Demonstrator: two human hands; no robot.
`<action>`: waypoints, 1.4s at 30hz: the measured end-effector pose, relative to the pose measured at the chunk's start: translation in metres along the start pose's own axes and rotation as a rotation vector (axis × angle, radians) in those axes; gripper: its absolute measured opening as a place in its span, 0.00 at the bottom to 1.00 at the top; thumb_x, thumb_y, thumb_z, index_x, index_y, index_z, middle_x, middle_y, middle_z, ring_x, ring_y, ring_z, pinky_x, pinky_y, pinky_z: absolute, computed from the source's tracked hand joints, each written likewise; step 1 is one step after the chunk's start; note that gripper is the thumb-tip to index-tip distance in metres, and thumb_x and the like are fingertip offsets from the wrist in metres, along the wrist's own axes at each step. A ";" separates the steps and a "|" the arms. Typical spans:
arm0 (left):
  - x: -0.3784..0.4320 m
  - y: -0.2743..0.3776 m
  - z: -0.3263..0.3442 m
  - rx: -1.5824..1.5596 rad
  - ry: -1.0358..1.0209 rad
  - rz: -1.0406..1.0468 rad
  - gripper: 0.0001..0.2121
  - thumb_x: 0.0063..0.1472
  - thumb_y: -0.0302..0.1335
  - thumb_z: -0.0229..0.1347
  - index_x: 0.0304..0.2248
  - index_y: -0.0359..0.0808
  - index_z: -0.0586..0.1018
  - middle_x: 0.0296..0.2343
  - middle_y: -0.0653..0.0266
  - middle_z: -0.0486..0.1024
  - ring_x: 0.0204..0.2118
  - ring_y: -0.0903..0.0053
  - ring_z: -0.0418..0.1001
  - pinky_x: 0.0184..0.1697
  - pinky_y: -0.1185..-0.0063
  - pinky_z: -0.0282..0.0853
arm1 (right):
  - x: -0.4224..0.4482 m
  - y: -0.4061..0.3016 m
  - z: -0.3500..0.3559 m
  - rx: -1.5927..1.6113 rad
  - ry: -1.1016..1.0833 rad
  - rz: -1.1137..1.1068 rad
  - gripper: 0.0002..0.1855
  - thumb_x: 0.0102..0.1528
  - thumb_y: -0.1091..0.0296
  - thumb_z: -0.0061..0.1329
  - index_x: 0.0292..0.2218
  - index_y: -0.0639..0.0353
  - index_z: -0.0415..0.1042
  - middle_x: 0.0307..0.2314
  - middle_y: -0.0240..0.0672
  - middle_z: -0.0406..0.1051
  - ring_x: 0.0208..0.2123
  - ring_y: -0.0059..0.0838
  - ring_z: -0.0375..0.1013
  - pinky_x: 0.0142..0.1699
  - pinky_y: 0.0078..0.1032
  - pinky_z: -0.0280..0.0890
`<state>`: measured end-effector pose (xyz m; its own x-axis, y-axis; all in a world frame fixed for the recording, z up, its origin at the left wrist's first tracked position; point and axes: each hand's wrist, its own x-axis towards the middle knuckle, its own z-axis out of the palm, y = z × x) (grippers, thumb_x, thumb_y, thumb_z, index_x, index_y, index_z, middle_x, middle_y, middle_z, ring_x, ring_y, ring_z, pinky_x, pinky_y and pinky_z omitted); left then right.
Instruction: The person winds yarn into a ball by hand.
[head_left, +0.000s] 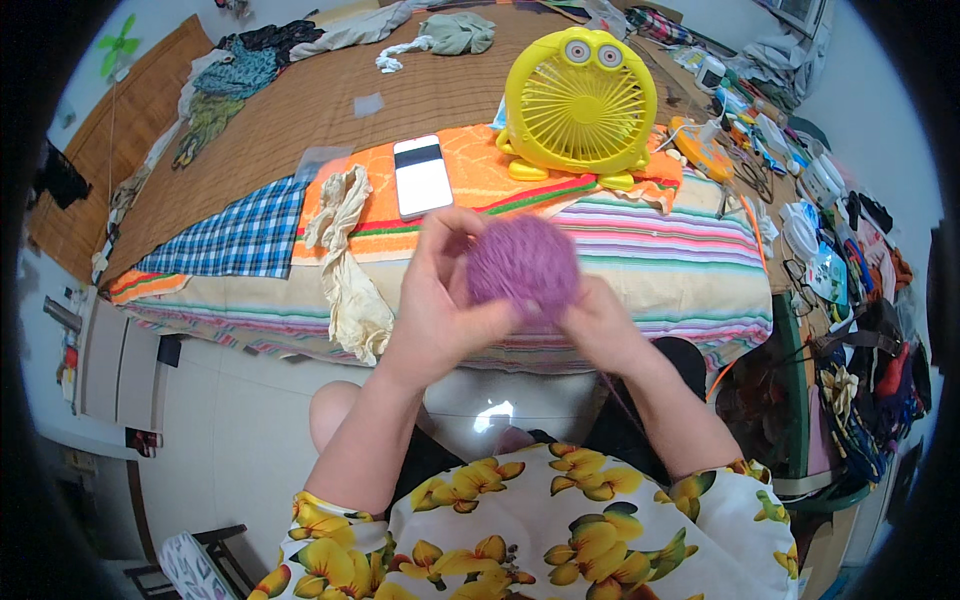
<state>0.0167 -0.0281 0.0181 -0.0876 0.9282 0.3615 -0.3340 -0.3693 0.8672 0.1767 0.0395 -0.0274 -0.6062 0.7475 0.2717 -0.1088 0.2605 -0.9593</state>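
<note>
A fuzzy purple ball of yarn (523, 266) is held up in front of me, above the near edge of the bed. My left hand (446, 300) grips its left side, with the thumb across the lower front and the fingers curled at the back. At the lower right, my right hand (600, 322) touches the ball; its fingertips are hidden behind the wool, and the ball is slightly blurred. A thin purple strand (621, 401) hangs below my right wrist towards my lap.
A yellow fan (585, 109) stands on an orange towel (480, 161) beyond my hands. Left of it lie a smartphone (423, 184) and a crumpled cream cloth (346, 262). On the right, a cluttered table holds scissors (754, 180) and an orange power strip (701, 150).
</note>
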 end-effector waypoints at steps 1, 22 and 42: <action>0.002 -0.001 -0.003 0.001 0.005 0.001 0.27 0.41 0.17 0.58 0.41 0.35 0.60 0.37 0.64 0.62 0.42 0.79 0.65 0.48 0.77 0.64 | -0.004 -0.002 0.006 -0.004 -0.002 -0.035 0.15 0.59 0.62 0.41 0.23 0.62 0.64 0.13 0.23 0.59 0.18 0.18 0.58 0.25 0.21 0.58; 0.000 -0.005 0.001 -0.315 0.032 -0.115 0.29 0.42 0.22 0.60 0.44 0.37 0.60 0.39 0.66 0.65 0.44 0.80 0.66 0.47 0.78 0.64 | 0.004 -0.005 -0.007 0.065 -0.002 0.036 0.15 0.60 0.61 0.40 0.24 0.59 0.65 0.15 0.20 0.57 0.19 0.11 0.54 0.24 0.14 0.52; -0.007 -0.015 -0.001 -0.087 -0.210 -0.132 0.27 0.41 0.21 0.61 0.41 0.39 0.60 0.40 0.63 0.65 0.44 0.78 0.65 0.49 0.77 0.62 | 0.012 -0.023 -0.017 0.052 0.001 0.052 0.15 0.61 0.62 0.39 0.27 0.63 0.67 0.20 0.21 0.63 0.24 0.11 0.59 0.30 0.15 0.57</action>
<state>0.0218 -0.0285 0.0022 0.1555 0.9351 0.3183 -0.4100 -0.2321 0.8821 0.1853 0.0532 -0.0011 -0.6113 0.7599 0.2212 -0.1178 0.1891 -0.9749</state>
